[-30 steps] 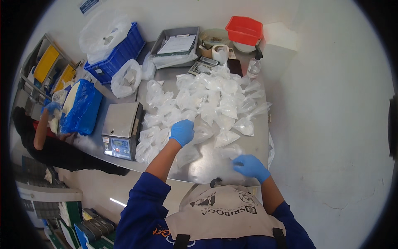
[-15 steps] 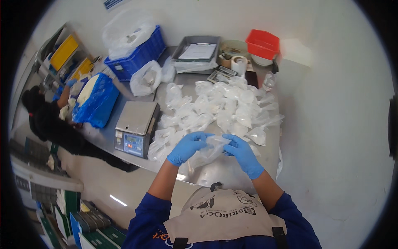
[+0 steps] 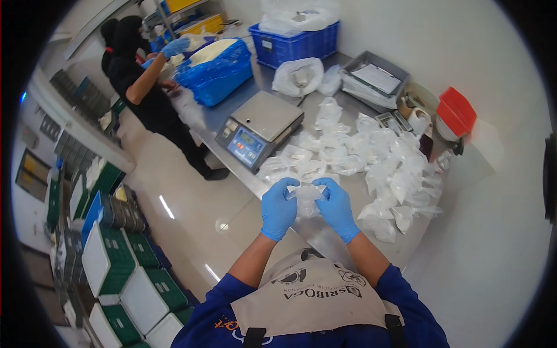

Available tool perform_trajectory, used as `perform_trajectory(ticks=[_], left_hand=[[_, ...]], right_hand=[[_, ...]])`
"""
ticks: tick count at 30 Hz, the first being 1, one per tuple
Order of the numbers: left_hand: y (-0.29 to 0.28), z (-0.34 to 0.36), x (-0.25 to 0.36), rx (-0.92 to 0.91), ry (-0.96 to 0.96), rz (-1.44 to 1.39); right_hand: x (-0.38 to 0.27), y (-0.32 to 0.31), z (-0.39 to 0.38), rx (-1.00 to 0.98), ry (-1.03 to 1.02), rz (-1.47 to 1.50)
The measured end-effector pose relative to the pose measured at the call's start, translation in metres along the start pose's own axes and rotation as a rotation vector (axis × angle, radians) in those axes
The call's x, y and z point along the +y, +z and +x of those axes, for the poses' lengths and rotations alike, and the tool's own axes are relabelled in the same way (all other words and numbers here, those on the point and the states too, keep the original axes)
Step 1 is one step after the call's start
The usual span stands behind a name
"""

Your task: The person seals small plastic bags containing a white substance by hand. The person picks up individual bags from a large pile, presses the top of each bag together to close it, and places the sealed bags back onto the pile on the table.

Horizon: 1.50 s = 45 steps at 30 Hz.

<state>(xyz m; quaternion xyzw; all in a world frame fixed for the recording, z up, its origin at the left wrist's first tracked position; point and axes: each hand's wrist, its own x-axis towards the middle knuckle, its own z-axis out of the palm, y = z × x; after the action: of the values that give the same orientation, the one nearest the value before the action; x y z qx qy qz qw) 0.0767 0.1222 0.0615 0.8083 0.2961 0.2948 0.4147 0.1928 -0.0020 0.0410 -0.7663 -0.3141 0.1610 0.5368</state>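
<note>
Left hand (image 3: 279,210) and right hand (image 3: 336,210) pinch a clear plastic bag (image 3: 306,201) between them, with piled bags (image 3: 397,165) beyond. Uneven pulling could split its film; a loose pinch might drop it.

To my right, a plain pale wall (image 3: 493,197) rises beside the metal table (image 3: 400,252) I stand at, and whitish wall continues behind it. On my left, the glossy beige floor (image 3: 246,211) carries bright streaks of light (image 3: 166,207) and a small round fitting (image 3: 221,225). Farther left I have stacked green-and-white crates (image 3: 110,261), a dark-framed panel (image 3: 33,174) and a small blue light (image 3: 23,97). A shelving rack (image 3: 167,22) stands beyond the table's far left end.
</note>
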Motion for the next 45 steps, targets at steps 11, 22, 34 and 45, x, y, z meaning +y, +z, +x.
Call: perform_trajectory(ticks=[11,22,34,45], left_hand=[[-0.009,-0.026,0.017,0.170,0.109,0.186],[0.001,-0.022,0.007,-0.388,0.147,-0.236],[0.021,-0.012,0.001,-0.163,0.274,-0.016],[0.031,0.005,-0.001,-0.315,0.266,-0.308]], right_hand=[[0.004,-0.011,0.016,0.117,-0.095,-0.476],[0.008,-0.028,-0.012,0.041,-0.021,-0.029],[-0.004,-0.052,-0.028,-0.264,0.304,0.976],[-0.007,-0.067,-0.026,-0.370,0.063,1.207]])
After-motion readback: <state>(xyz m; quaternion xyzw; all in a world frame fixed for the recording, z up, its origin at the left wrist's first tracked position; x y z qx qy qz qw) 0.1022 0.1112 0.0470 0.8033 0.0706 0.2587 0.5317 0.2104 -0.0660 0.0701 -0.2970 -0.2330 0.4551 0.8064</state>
